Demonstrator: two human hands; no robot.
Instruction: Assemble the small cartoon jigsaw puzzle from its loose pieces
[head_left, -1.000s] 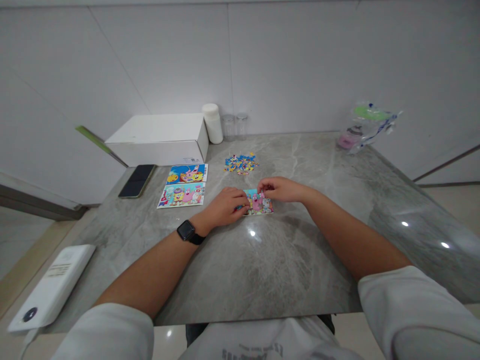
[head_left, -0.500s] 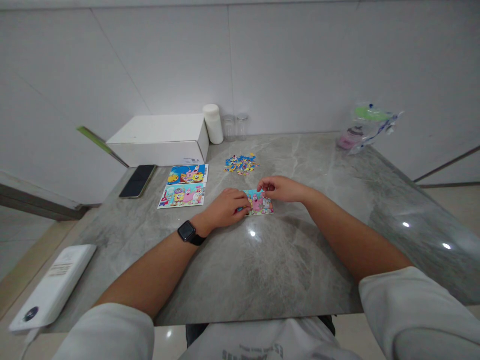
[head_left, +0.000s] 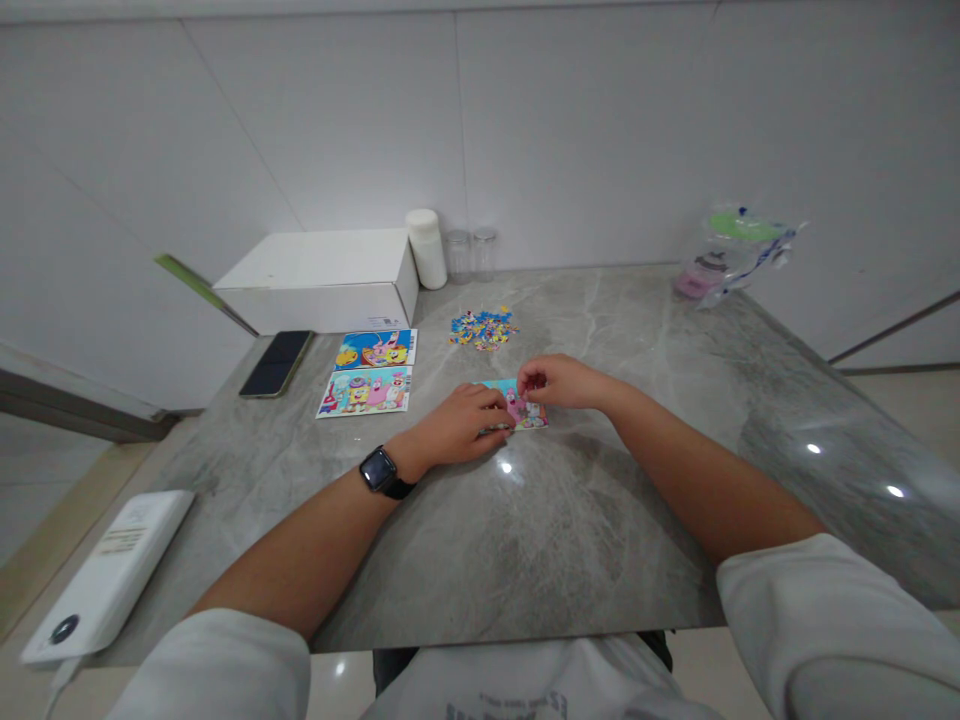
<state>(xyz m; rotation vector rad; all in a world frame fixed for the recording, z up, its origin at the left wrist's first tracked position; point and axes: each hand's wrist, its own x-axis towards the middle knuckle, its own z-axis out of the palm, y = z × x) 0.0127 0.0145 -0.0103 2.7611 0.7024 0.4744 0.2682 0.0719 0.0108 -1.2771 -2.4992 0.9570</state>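
A small cartoon jigsaw puzzle (head_left: pixel 534 415) lies flat on the grey marbled table, its left part covered by my left hand (head_left: pixel 466 424). The fingers of that hand are stretched out and slightly apart, resting on the puzzle. Over the puzzle's upper right side is my right hand (head_left: pixel 561 382), fingers curled in a pinch; whatever they hold, if anything, is too small to make out. Beyond both hands sits a loose pile of blue and yellow puzzle pieces (head_left: pixel 484 328). Left of them lie a printed cartoon card (head_left: pixel 367 391) and a bluer card (head_left: pixel 375 349), edge to edge.
Along the back stand a white box (head_left: pixel 315 275), a white bottle (head_left: pixel 427 250) and two clear glasses (head_left: pixel 484 255). A dark phone (head_left: pixel 276 364) lies at left, with a white power bank (head_left: pixel 109 575) nearer. A plastic-wrapped cup (head_left: pixel 705 275) stands far right.
My left hand has slid slightly right across the puzzle, with its fingers reaching further over it. My right hand's fingers have curled in a little more. The pieces and cards stay put.
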